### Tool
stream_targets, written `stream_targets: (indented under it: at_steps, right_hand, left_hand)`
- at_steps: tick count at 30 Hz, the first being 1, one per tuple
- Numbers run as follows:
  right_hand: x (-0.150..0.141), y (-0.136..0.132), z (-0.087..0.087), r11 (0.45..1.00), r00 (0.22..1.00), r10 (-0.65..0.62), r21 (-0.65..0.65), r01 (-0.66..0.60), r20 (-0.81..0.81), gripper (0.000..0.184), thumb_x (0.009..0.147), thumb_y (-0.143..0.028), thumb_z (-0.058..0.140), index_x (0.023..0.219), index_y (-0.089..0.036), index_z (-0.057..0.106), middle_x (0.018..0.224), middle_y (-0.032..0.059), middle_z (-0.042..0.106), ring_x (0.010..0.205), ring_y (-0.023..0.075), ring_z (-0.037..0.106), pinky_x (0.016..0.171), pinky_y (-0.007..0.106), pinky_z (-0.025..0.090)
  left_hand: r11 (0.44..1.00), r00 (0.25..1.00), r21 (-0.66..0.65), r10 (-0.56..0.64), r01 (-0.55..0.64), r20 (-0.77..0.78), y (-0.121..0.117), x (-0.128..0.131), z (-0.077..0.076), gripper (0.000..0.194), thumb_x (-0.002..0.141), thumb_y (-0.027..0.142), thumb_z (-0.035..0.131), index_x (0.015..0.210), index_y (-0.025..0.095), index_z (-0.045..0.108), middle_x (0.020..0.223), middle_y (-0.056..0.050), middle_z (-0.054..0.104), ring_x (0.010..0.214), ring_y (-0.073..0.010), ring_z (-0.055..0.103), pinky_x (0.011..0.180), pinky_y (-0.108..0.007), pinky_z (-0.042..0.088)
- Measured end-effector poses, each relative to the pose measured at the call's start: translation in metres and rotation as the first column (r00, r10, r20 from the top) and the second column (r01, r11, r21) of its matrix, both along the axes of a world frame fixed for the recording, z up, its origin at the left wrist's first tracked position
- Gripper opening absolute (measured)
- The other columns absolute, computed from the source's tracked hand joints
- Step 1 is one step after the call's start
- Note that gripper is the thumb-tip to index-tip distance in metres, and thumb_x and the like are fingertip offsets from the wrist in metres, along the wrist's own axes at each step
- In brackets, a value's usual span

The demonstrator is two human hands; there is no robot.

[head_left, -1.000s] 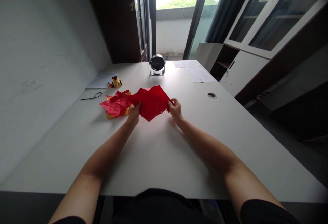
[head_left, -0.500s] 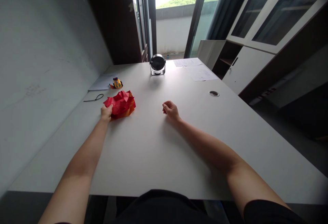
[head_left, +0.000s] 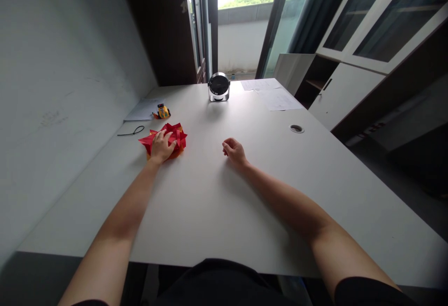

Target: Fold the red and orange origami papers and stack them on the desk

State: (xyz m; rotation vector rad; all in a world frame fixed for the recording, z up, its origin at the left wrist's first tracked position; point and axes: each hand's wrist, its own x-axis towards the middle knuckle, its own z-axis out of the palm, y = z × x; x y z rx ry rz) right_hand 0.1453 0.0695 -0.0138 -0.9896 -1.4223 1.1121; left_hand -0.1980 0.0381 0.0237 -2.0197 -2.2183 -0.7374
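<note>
Crumpled red and orange paper (head_left: 179, 138) lies in a folded heap on the left of the white table. My left hand (head_left: 162, 146) rests on top of it, fingers spread and thumb apart, covering part of the red sheets. Orange edges show beneath the red. To the right, my right hand (head_left: 234, 151) sits on the tabletop, fingers curled into a loose fist, with nothing visible in it. A small yellow toy vehicle (head_left: 163, 111) stands just behind the paper.
A black cable tie loop (head_left: 135, 131) and a pale sheet (head_left: 142, 110) lie by the left wall. A round black device on a metal stand (head_left: 219, 85) stands at the far end. Papers (head_left: 280, 98) lie at far right, near a cable hole (head_left: 297, 129) in the table (head_left: 217, 212).
My left hand has let go of the paper's left edge and moved right onto its top, fingers spreading. The paper looks flatter. My right hand has stayed in place. The view has shifted slightly.
</note>
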Motion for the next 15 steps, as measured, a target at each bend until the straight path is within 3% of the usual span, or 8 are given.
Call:
stream_targets:
  at_steps: [6, 12, 15]
  right_hand:
    - [0.0, -0.001, -0.001, 1.0, 0.999, 0.006, 0.011, -0.006, 0.038, 0.025, 0.083, -0.046, 0.06, 0.081, -0.021, 0.059, 0.061, -0.0024, 0.06, 0.052, 0.0119, 0.056, 0.051, 0.024, 0.047]
    - [0.0, 0.0, -0.003, 0.999, 0.995, 0.012, 0.051, -0.018, 0.1, 0.023, 0.084, -0.044, 0.059, 0.08, -0.022, 0.06, 0.061, -0.0023, 0.061, 0.054, 0.0126, 0.059, 0.054, 0.025, 0.048]
    - [0.002, 0.002, -0.004, 0.997, 0.99, 0.036, 0.067, -0.045, 0.139, 0.02, 0.085, -0.042, 0.058, 0.081, -0.022, 0.061, 0.062, -0.0021, 0.063, 0.055, 0.0131, 0.06, 0.056, 0.025, 0.048]
  left_hand:
    - [0.938, 0.999, -0.347, 0.016, 0.002, 0.049, 0.02, 0.002, -0.032, 0.067, 0.092, 0.062, 0.04, 0.152, 0.031, 0.043, 0.165, -0.012, 0.025, 0.152, -0.0406, 0.015, 0.115, -0.071, 0.007]
    - [0.92, 0.998, -0.392, 0.017, 0.008, 0.06, 0.03, -0.004, -0.032, 0.074, 0.088, 0.068, 0.043, 0.151, 0.029, 0.044, 0.166, -0.013, 0.022, 0.153, -0.0407, 0.011, 0.115, -0.07, 0.003]
    - [0.919, 0.992, -0.393, 0.022, 0.029, 0.123, 0.035, -0.013, -0.028, 0.065, 0.092, 0.062, 0.04, 0.148, 0.03, 0.048, 0.165, -0.013, 0.026, 0.153, -0.0401, 0.015, 0.116, -0.069, 0.005]
